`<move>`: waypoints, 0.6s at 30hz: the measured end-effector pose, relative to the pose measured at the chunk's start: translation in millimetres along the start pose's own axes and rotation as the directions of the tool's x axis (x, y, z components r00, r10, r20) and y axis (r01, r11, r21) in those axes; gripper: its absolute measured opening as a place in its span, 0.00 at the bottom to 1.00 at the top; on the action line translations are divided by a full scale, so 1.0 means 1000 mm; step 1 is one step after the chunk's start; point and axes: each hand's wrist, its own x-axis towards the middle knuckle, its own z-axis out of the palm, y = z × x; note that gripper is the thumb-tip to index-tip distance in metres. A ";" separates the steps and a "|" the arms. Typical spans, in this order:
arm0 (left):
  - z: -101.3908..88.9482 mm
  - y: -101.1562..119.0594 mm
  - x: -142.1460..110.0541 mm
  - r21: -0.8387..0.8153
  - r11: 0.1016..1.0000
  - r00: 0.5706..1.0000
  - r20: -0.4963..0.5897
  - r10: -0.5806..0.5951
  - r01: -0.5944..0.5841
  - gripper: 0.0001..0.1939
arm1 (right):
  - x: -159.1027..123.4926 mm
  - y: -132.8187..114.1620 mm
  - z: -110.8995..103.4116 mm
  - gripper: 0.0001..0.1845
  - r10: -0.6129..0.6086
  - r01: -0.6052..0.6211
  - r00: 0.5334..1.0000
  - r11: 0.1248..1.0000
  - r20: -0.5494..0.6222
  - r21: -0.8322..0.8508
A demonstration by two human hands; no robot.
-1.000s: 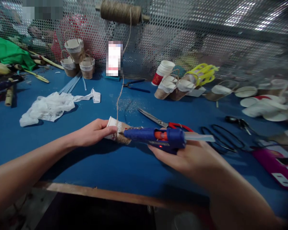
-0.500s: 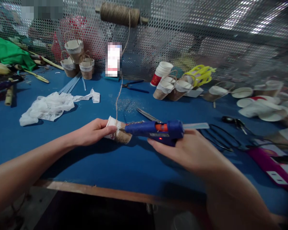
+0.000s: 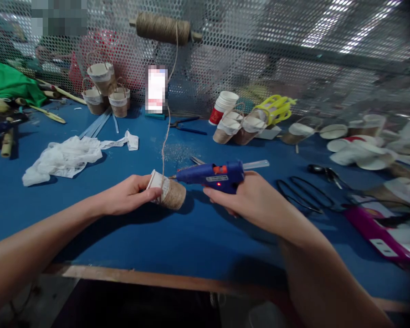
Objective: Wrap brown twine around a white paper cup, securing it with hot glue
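A paper cup (image 3: 175, 195) wrapped in brown twine, its rim end white, lies tilted in my left hand (image 3: 135, 193), thumb on the near side and fingers around the rim. From the twine spool (image 3: 162, 28) a strand of twine (image 3: 166, 136) runs down to the cup. My right hand (image 3: 249, 193) is closed round the handle of a blue glue gun (image 3: 205, 175) with a red light lit and a clear glue stick in its back. The gun's nozzle points left, at the upper side of the cup; whether it touches cannot be made out.
Scissors (image 3: 197, 160) lie partly behind the glue gun, with pliers (image 3: 191, 129) farther back. White lace (image 3: 68, 157) is heaped at left. Finished twine cups (image 3: 118, 105) and stacked paper cups (image 3: 222, 107) stand along the mesh. A purple power strip (image 3: 369, 232) and cables lie at right.
The glue gun's nozzle has moved slightly left and up along the cup, and more of the cup's twine-covered side shows. The whole view has shifted a little.
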 end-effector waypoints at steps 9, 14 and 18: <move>0.000 0.007 -0.003 0.207 0.960 0.979 -0.037 0.202 -0.190 0.14 | 0.025 0.013 -0.009 0.09 0.035 0.006 0.991 0.952 -0.131 0.305; -0.001 0.010 -0.004 0.229 0.955 0.978 -0.040 0.203 -0.189 0.15 | 0.065 0.044 -0.028 0.11 0.267 -0.221 0.890 0.962 -0.370 0.163; -0.001 0.010 -0.005 0.225 0.958 0.980 -0.045 0.192 -0.177 0.15 | 0.092 0.070 -0.028 0.13 0.334 -0.308 0.896 0.942 -0.294 0.131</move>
